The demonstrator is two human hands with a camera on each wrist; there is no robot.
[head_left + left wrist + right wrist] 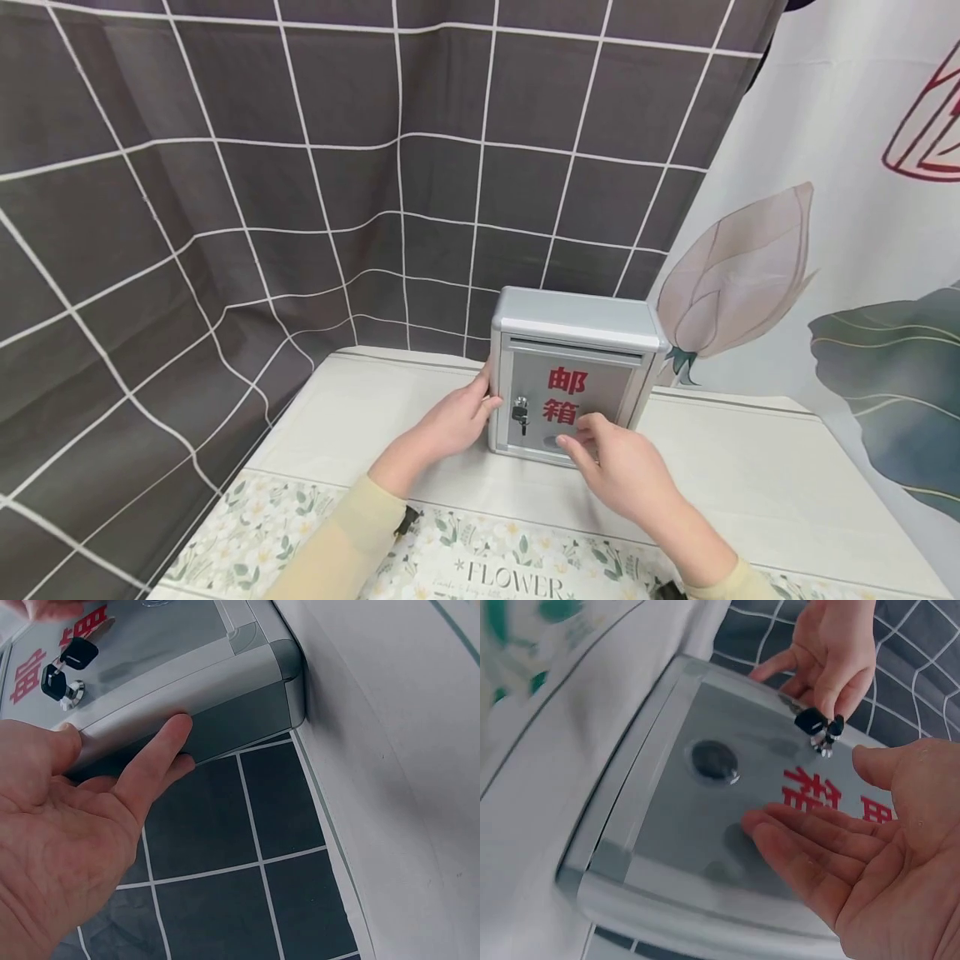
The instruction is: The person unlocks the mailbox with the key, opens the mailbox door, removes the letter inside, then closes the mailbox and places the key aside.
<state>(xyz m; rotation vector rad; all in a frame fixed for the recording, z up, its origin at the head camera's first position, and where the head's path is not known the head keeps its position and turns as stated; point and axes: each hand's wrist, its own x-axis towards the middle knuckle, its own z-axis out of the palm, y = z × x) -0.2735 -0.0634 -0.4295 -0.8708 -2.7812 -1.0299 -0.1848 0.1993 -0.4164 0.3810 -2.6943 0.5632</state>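
Note:
A silver metal mailbox (577,367) stands upright with red characters (810,791) on its front door and a slot near its top. At the door's left edge is a lock (73,695), with black-headed keys (78,652) hanging from it. My left hand (457,417) rests against the box's left side, its thumb at the front edge and its fingers (166,746) extended along the side. In front of the door's lower right part, my right hand (630,467) is held palm toward the box, fingers loosely bent, nothing in it. Low on the door sits a dark oval (714,761).
Under the box is a pale tabletop (750,467), with a flower-printed cloth (480,542) along its near side. A dark curtain with a white grid (337,183) hangs behind and to the left. Another curtain with a lotus print (742,267) hangs at the right.

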